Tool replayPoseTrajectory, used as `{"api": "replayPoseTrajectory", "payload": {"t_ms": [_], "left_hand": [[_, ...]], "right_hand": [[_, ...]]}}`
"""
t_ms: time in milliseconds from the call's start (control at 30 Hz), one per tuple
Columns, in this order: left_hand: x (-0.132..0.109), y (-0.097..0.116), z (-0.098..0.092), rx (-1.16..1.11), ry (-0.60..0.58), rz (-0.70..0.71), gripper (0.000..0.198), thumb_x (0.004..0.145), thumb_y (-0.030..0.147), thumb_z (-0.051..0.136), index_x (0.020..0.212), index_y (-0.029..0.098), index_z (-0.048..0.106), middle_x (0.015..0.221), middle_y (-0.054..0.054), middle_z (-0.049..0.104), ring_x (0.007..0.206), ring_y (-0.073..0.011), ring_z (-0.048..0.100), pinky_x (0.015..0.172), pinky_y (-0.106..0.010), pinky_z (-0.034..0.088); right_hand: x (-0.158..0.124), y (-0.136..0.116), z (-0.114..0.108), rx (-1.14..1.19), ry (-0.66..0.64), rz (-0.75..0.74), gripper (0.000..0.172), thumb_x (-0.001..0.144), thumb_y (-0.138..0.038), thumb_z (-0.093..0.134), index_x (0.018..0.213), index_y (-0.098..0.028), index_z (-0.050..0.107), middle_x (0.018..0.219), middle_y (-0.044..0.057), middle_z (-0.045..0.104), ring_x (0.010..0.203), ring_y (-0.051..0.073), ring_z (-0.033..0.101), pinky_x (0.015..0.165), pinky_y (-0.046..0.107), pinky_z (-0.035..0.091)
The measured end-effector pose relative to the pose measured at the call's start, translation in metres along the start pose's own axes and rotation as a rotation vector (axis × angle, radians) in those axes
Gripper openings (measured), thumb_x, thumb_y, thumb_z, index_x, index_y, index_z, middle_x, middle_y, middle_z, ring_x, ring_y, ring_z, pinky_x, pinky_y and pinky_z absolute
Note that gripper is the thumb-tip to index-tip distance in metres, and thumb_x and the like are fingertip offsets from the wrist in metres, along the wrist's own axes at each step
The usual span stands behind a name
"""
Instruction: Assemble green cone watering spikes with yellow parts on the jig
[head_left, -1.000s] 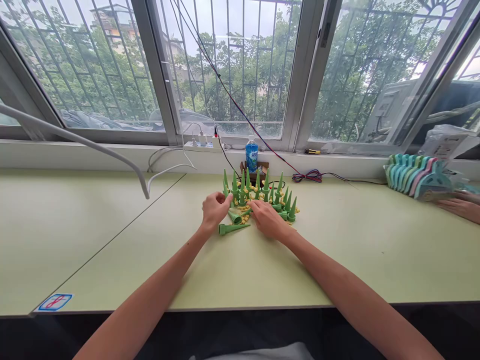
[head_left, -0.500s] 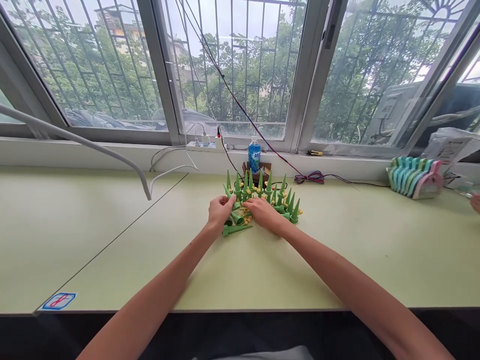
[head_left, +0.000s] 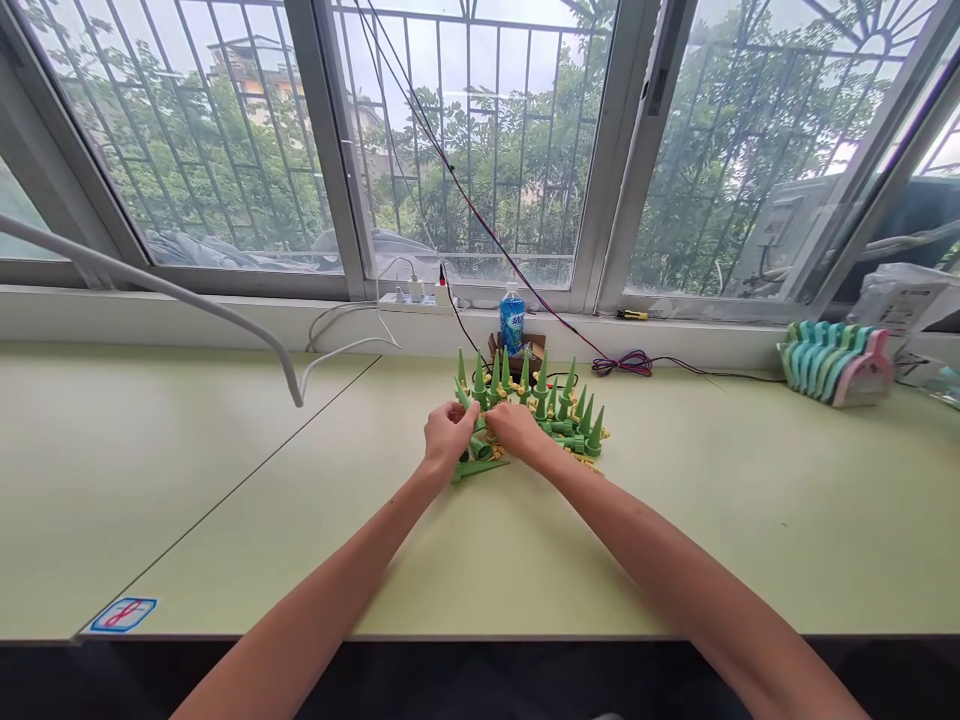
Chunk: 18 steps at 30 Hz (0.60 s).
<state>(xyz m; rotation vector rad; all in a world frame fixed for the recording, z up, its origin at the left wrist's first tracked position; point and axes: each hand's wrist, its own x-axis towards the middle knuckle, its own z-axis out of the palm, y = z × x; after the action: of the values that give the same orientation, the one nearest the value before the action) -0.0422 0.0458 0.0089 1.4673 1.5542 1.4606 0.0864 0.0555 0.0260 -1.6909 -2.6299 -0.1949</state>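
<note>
My left hand (head_left: 447, 434) is closed around a green plastic spike (head_left: 463, 396), its pointed end tilted up and away from me. My right hand (head_left: 514, 428) is pinched at the wide end of that spike; whatever the fingers hold is too small and covered to make out. Several more green spikes (head_left: 541, 380) stand upright behind and to the right of my hands, with small yellow plastic pieces on them. Another green spike (head_left: 481, 467) lies on its side in front of my left hand. Loose yellow pieces (head_left: 591, 463) lie right of my right hand.
A bottle of blue liquid (head_left: 512, 320) stands behind the spikes by a small cardboard box (head_left: 535, 347). Coiled cable (head_left: 622, 363) and a row of pastel plastic items (head_left: 836, 365) lie farther right. A white tube (head_left: 225, 300) hangs over the left of the table (head_left: 262, 530).
My right hand has moved from among the loose pieces to the spike in my left hand, and its fingers have closed. The camera view has tilted slightly upward.
</note>
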Motion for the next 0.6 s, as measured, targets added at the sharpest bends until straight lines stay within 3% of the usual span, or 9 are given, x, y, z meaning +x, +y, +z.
{"api": "replayPoseTrajectory", "payload": {"t_ms": [200, 600], "left_hand": [[-0.0013, 0.0014, -0.0012, 0.016, -0.001, -0.007, 0.033, 0.069, 0.050, 0.062, 0.062, 0.017, 0.057, 0.063, -0.002, 0.059, 0.059, -0.0133, 0.049, 0.054, -0.025, 0.034], [-0.0032, 0.0008, -0.0020, -0.006, -0.024, -0.021, 0.035, 0.070, 0.051, 0.062, 0.065, 0.017, 0.057, 0.065, -0.002, 0.057, 0.061, -0.0134, 0.048, 0.055, -0.025, 0.034]], "right_hand": [[0.0029, 0.0002, 0.0033, -0.006, 0.092, -0.030, 0.028, 0.085, -0.003, 0.048, 0.102, -0.015, 0.066, 0.097, 0.013, 0.068, 0.096, 0.022, 0.063, 0.071, 0.025, 0.043], [0.0027, -0.0006, 0.0062, -0.005, 0.096, -0.015, 0.028, 0.082, -0.001, 0.051, 0.104, -0.016, 0.061, 0.093, 0.010, 0.068, 0.092, 0.021, 0.063, 0.066, 0.023, 0.041]]}}
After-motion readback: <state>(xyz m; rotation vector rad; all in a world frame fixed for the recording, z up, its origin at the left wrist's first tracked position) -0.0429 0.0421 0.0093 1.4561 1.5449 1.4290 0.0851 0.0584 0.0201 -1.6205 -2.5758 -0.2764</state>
